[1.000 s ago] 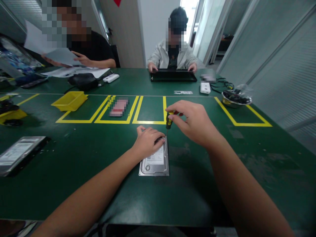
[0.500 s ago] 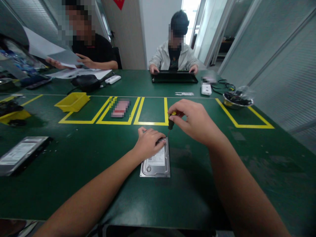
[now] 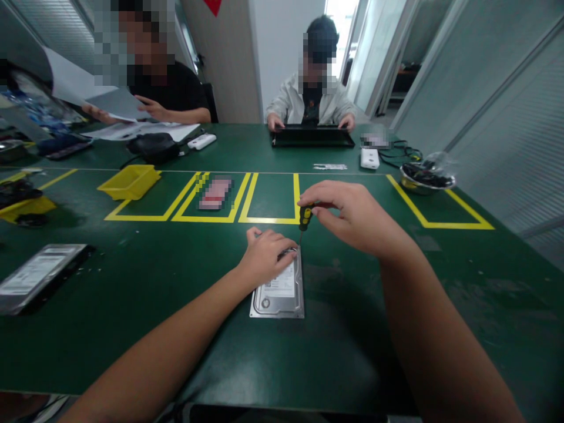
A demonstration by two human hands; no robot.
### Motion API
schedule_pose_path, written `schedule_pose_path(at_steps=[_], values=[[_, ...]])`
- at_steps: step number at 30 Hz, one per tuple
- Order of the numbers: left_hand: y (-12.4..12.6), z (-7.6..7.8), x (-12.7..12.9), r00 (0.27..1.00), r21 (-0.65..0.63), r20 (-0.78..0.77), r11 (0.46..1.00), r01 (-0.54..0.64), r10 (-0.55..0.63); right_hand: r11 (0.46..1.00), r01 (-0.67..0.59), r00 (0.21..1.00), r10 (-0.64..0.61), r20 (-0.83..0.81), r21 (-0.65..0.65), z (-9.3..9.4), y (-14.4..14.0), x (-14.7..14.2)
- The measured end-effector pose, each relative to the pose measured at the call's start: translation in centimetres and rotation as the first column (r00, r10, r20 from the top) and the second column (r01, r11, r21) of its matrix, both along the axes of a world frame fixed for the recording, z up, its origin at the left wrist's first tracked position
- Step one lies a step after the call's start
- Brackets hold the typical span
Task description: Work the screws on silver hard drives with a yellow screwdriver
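A silver hard drive [image 3: 282,292] with a white label lies flat on the green table in front of me. Across its upper left part rests my left hand [image 3: 267,254], fingers curled over the far end and gripping it. My right hand [image 3: 341,212] holds a small black-and-yellow screwdriver [image 3: 305,218] by its handle, index finger on top and thumb beside it. The screwdriver stands nearly upright, its thin shaft reaching down to the drive's far right corner. Whether the tip sits in a screw is too small to tell.
Another hard drive [image 3: 42,273] lies at the left. Beyond are a yellow bin [image 3: 130,182], a blurred pink object [image 3: 215,193] and a metal bowl [image 3: 426,183] with dark parts. Across the table, one person holds papers [image 3: 94,88], another a black tray-like panel [image 3: 312,137].
My right hand's fingers have loosened and shifted a little to the right, showing more of the screwdriver's handle. My left hand and the hard drive stay in place.
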State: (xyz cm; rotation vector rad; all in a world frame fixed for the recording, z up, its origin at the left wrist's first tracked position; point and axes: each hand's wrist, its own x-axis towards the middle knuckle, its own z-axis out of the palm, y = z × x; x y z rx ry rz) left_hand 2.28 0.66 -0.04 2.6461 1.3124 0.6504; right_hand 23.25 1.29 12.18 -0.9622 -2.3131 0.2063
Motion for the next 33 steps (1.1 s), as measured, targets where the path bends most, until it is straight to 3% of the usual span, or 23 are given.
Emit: schedule_pose_path(at_steps=[16, 33], values=[[0.0, 0.1, 0.0, 1.0, -0.021, 0.0, 1.0, 0.016, -0.016, 0.998, 0.024, 1.0, -0.025, 0.009, 0.056, -0.3, -0.1, -0.5], [0.0, 0.0, 0.0, 1.0, -0.026, 0.001, 0.999, 0.021, -0.021, 0.998, 0.053, 0.997, -0.051, -0.06, 0.036, -0.9, 0.3, -0.9]])
